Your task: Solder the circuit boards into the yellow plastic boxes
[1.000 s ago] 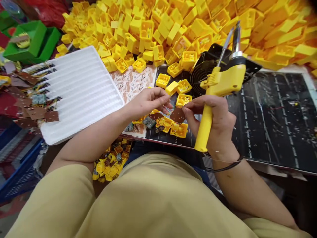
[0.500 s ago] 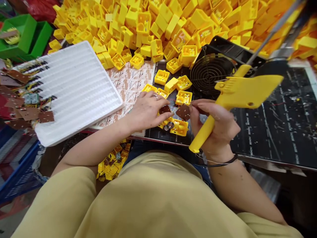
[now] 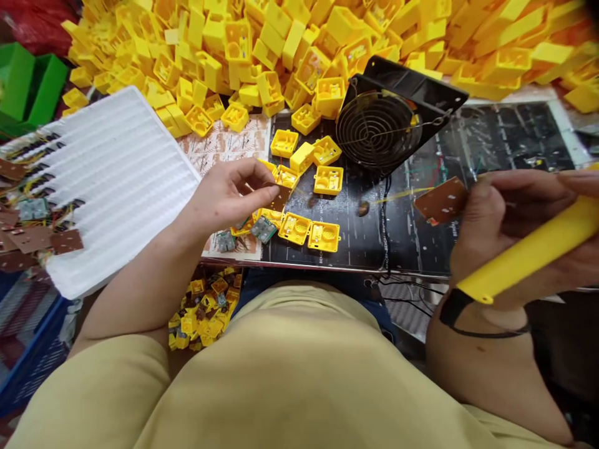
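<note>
My left hand (image 3: pixel 229 196) is above the near edge of the bench, its thumb and fingers pinching a small brown circuit board (image 3: pixel 281 197). Just below it lie open yellow plastic cases (image 3: pixel 294 228) and a small grey-green component (image 3: pixel 263 229). Out to the right, my right hand (image 3: pixel 505 218) grips another brown circuit board (image 3: pixel 442 199) by its edge with the fingertips. In the same hand rests a yellow-handled tool (image 3: pixel 538 249), which looks like a soldering gun; its far end is outside the view.
A large heap of yellow cases (image 3: pixel 285 37) covers the back of the bench. A black fan (image 3: pixel 372 131) stands right of centre. On the left lies a ribbed white foam tray (image 3: pixel 126 187) with wired boards along its edge. A bin of yellow parts (image 3: pixel 206 312) sits below the bench.
My right hand has moved well to the right with its board and the yellow tool, away from my left hand. My left hand has shifted left, and its board shows more clearly.
</note>
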Demonstrator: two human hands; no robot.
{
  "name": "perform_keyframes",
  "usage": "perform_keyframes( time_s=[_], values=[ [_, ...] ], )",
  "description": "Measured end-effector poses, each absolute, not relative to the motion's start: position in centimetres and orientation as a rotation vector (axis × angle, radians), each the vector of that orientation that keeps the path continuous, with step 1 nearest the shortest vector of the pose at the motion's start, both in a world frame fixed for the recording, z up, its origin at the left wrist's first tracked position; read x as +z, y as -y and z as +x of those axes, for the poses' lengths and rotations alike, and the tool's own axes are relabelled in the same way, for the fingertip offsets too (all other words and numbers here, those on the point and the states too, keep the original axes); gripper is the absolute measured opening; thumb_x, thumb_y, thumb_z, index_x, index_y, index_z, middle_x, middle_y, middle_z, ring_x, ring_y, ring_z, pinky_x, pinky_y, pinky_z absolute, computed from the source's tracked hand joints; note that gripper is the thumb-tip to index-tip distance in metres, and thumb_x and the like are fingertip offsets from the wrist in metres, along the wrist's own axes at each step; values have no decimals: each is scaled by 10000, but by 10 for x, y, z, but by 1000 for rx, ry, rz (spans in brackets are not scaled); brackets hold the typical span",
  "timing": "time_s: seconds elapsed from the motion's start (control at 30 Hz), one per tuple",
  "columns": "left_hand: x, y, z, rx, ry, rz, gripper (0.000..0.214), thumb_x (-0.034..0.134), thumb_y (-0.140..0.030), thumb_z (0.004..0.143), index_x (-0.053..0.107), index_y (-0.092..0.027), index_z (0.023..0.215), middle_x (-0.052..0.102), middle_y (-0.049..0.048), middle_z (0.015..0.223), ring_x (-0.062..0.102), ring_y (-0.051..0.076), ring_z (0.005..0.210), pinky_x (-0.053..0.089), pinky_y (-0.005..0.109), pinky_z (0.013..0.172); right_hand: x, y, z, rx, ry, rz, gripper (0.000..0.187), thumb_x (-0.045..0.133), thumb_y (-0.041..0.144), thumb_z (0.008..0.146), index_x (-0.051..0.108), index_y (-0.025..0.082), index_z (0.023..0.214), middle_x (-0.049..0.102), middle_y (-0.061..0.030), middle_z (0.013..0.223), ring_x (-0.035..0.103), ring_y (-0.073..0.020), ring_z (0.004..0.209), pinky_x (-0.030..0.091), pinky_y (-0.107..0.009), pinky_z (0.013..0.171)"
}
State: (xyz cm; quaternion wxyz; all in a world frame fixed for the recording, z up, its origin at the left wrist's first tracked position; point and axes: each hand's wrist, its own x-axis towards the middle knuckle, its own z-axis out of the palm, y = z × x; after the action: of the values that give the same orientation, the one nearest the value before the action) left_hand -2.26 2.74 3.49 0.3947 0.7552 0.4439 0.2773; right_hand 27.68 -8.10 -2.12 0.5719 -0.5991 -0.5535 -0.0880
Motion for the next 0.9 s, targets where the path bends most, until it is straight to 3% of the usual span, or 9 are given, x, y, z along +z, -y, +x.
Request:
perform_keyframes(
  time_s=[0.13, 0.23, 0.3, 0.4, 0.53, 0.7, 0.8, 0.9],
  values=[
    [35, -24, -26, 771, -1156, 2050, 165, 702, -351, 844, 716, -200, 909, 725, 19, 766, 674, 157, 677, 541, 312, 630, -40, 76, 310, -579, 1447, -1328, 321, 703, 158, 904, 635, 189, 1217, 725, -38, 1019, 746, -207, 850, 634, -293, 674],
    [29, -16, -27, 959, -1147, 2522, 141, 656, -279, 921, 724, -213, 1025, 754, 23, 847, 689, 157, 747, 560, 322, 693, -54, 79, 326, -609, 1546, -1339, 338, 736, 167, 878, 677, 168, 1211, 738, -71, 1035, 759, -238, 840, 651, -318, 685],
    [20, -9, -25, 1045, -1002, 2966, 106, 634, -217, 937, 720, -214, 999, 754, 18, 849, 677, 163, 759, 542, 320, 676, -57, 83, 328, -580, 1597, -1320, 406, 796, 202, 850, 673, 191, 1238, 748, -73, 1069, 766, -276, 882, 668, -380, 742],
    [7, 5, -22, 753, -772, 3323, 127, 609, -267, 957, 707, -190, 934, 728, 21, 800, 666, 189, 743, 516, 333, 658, -54, 92, 317, -473, 1645, -1204, 630, 873, 181, 782, 611, 239, 1352, 732, -82, 1231, 755, -295, 1001, 655, -471, 910],
    [5, 18, -20, 458, -839, 3186, 348, 574, -448, 968, 702, -148, 1089, 739, 111, 996, 681, 279, 898, 529, 413, 770, -47, 100, 294, -174, 1815, -1066, 789, 861, 136, 791, 496, 315, 1467, 586, -62, 1486, 727, -241, 1117, 670, -356, 898],
    [16, 15, -9, 319, -834, 3020, 319, 569, -288, 962, 658, -167, 1242, 703, 126, 1249, 605, 317, 1177, 484, 475, 990, -46, 94, 270, 62, 2042, -1008, 617, 842, 234, 839, 540, 260, 1377, 556, -132, 1507, 715, -269, 1146, 658, -402, 963],
    [19, 5, 5, 116, -766, 3069, 224, 514, -207, 971, 715, -204, 1070, 730, 81, 1175, 603, 292, 1130, 467, 463, 973, -45, 84, 260, 80, 2149, -971, 442, 789, 274, 892, 568, 243, 1273, 664, -131, 1357, 690, -313, 1197, 639, -483, 975],
    [19, -6, 13, -78, -687, 3117, 261, 481, -202, 991, 700, -212, 849, 746, 45, 1012, 613, 271, 1019, 461, 456, 930, -47, 78, 254, 81, 2208, -946, 355, 715, 285, 951, 544, 232, 1258, 729, -91, 1107, 720, -283, 1098, 619, -491, 982]
  ],
)
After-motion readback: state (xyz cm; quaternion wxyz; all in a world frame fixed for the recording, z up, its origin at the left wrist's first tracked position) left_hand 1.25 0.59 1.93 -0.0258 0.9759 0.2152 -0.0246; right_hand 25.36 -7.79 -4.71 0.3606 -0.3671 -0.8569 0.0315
